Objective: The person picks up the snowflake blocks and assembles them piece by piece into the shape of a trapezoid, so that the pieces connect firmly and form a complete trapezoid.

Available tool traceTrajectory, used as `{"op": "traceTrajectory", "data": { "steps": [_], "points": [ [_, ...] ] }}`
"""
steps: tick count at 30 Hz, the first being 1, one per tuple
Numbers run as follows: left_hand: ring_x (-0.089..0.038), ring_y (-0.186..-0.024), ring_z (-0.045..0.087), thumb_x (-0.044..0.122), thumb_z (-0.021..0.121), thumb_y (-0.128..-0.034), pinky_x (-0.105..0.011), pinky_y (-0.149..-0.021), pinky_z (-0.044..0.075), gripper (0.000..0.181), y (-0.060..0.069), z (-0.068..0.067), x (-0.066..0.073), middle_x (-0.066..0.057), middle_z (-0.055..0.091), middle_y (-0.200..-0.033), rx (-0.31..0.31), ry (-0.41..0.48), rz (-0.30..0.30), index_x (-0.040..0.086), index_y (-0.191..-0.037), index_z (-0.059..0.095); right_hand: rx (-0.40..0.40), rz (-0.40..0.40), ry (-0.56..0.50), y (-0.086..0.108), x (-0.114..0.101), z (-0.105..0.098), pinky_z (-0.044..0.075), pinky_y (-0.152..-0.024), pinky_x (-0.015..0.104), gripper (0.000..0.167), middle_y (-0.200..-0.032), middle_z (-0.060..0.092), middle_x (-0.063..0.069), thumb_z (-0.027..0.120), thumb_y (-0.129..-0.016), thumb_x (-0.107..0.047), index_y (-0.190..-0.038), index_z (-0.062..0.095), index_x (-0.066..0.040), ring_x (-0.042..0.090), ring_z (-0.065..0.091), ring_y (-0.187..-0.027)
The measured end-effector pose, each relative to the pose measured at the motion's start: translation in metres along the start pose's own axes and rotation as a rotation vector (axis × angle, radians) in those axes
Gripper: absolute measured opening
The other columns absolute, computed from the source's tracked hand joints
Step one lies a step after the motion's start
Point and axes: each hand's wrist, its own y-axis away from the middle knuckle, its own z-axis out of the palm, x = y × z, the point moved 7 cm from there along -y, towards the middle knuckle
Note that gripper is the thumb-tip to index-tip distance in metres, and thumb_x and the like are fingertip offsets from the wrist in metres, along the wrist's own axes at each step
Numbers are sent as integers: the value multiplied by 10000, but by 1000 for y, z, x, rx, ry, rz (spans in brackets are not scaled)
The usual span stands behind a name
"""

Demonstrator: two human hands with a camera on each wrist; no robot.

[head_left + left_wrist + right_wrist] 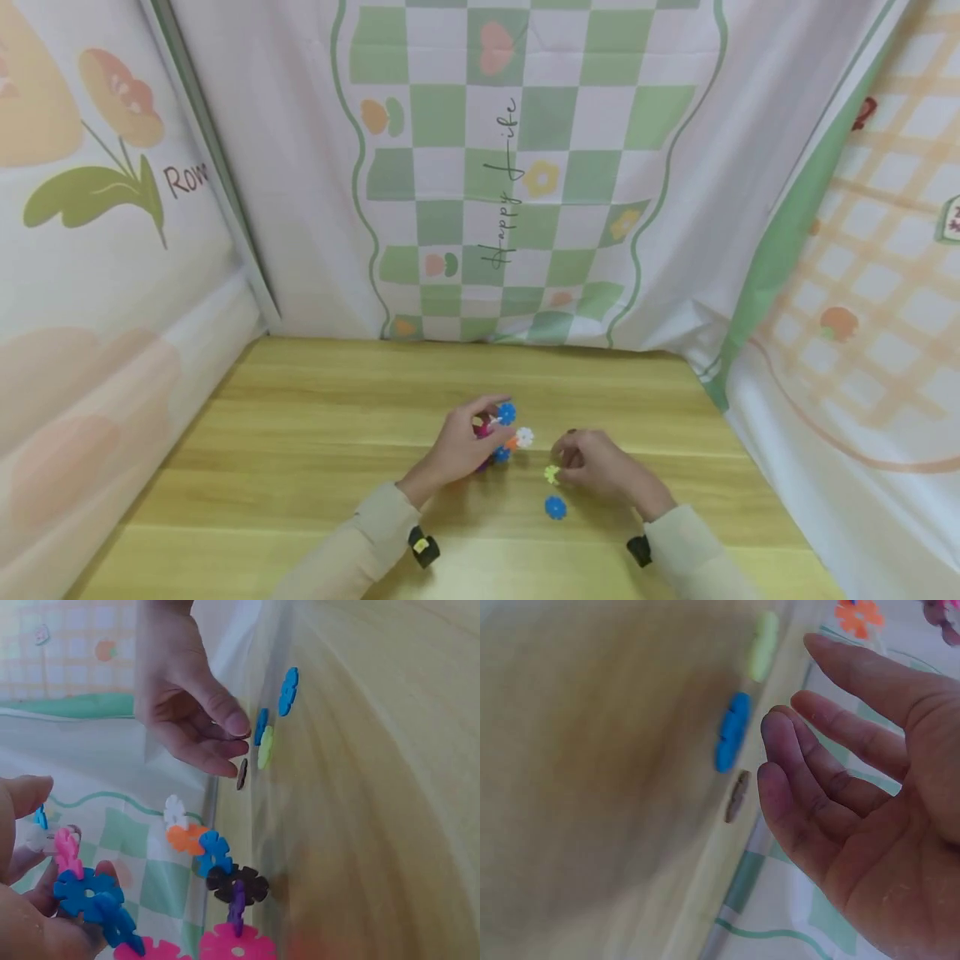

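My left hand [459, 443] holds a chain of linked flower-shaped plastic discs [88, 894]. Pink, blue, orange, white, black and purple pieces show in it, and a white disc [524, 437] is at its right end in the head view. Low over the table, my right hand [600, 467] has loosely bent fingers with nothing between them in the right wrist view. Nearest to it lie a yellow-green disc [552, 474], a blue disc [733, 733] and a brown disc [737, 796]. Another blue disc [555, 507] lies nearer to me.
The wooden table [315, 417] runs back to a hanging white cloth with green checks [547, 117]. Printed cloths also hang at the left [112, 333] and the right [847, 275]. Each wrist carries a black strap [423, 547].
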Motion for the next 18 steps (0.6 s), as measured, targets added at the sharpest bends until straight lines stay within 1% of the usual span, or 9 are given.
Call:
{"op": "traceTrajectory", "data": {
  "steps": [3,6,10,14,18],
  "points": [
    [-47,-683,476,313,760,-988,-170,-587,422,427,-2,3,-2,-51,655,-1089,17,9,15,192,-1389,673,-2,-34,9,0,0,7,557,-725,227,356,-964,711,42,864,-872,-157,-1174,750,-7,129,638,-859],
    [-24,-627,422,330,769,-982,-162,-546,383,399,-3,6,-3,-42,638,-1051,32,12,36,191,-1349,701,4,-52,20,0,2,11,539,-707,226,327,-936,709,25,868,-867,-152,-1148,763,-22,116,619,-833],
    [-22,-655,450,333,782,-973,-157,-569,413,393,-2,9,-2,-18,650,-1075,43,0,45,192,-1334,716,13,-48,22,-1,4,13,547,-706,216,271,-920,718,5,870,-861,-145,-1091,770,-44,73,615,-811],
    [-42,-700,483,310,784,-968,-167,-587,448,403,-1,10,0,-28,667,-1123,40,-30,55,163,-1338,719,20,-25,2,-1,7,14,558,-708,207,255,-908,704,10,880,-844,-143,-1042,746,-52,65,617,-802],
    [-46,-718,488,259,782,-962,-165,-579,457,409,2,11,1,-30,649,-1089,31,-55,65,121,-1341,716,34,4,-19,-3,9,14,553,-706,204,211,-895,672,-6,869,-856,-128,-985,707,-83,74,604,-799]
  ]
}}
